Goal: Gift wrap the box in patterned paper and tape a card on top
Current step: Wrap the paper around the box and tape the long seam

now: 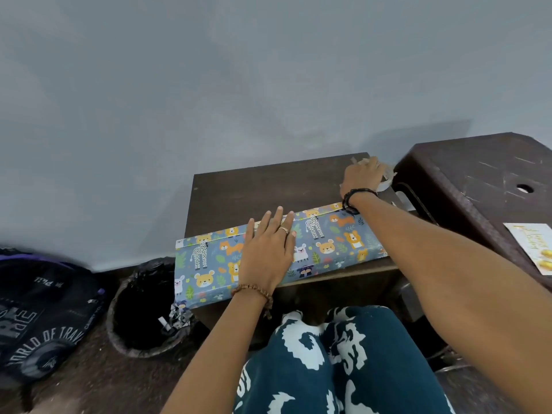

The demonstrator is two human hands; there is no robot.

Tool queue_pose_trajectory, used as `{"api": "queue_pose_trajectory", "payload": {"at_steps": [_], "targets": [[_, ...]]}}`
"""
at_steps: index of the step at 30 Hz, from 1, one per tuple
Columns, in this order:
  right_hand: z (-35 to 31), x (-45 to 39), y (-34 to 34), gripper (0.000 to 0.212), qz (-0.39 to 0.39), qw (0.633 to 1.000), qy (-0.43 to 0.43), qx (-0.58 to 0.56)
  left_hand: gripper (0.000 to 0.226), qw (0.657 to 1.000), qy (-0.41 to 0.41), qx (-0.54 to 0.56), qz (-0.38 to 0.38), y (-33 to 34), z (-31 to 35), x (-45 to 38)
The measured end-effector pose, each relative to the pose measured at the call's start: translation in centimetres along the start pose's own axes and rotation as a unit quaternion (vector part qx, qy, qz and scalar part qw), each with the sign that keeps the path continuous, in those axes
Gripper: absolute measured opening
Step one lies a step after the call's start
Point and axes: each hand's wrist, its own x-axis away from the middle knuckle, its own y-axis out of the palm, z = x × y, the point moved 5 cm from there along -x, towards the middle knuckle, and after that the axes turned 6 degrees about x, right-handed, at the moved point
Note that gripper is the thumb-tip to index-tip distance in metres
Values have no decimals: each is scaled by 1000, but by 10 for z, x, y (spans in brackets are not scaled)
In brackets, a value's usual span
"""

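Observation:
A long box wrapped in blue animal-patterned paper (328, 249) lies across a small dark table (239, 198). My left hand (268, 249) rests flat on top of the box with fingers straight, holding the paper down. My right hand (363, 177) reaches past the box to the table's far right corner, where its fingers grip a roll of clear tape (386, 179). A white and gold card (531, 252) lies on a dark plastic stool (478, 180) at the right.
A black-lined waste bin (143, 312) with paper scraps stands on the floor left of the table. A dark backpack (44, 318) lies at the far left. A grey wall rises right behind the table. My patterned-trousered knees (328, 369) are under the table's front edge.

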Motion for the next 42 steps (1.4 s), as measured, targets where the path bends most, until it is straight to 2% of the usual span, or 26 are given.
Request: {"api": "queue_pose_trajectory", "payload": {"at_steps": [3,8,13,16,19,22,30,39,42], "targets": [[-3,-4,4,26,17,999,-2,-38,77,1000,3,0,0,0,1,1],[-3,4,4,25,1,998,-33,-47,48,1000,-5,-8,-13,-1,0,0],[8,12,1,26,19,998,-38,-55,48,1000,-5,-5,-19,0,1,2],[-1,9,-7,33,72,985,-90,-129,48,1000,-5,-1,-16,-1,4,3],[-11,11,-9,42,55,977,-115,-172,48,1000,-2,3,-12,-1,4,3],[-17,15,-8,48,43,982,-113,-147,49,1000,-1,2,-5,0,4,5],[-18,14,-15,33,83,981,-123,-122,77,1000,1,-1,5,0,6,5],[-35,15,-19,34,95,974,-207,-8,78,1000,2,3,1,-2,7,5],[-41,18,-24,35,110,963,-240,48,62,1000,-1,5,-4,-3,6,5]]}}
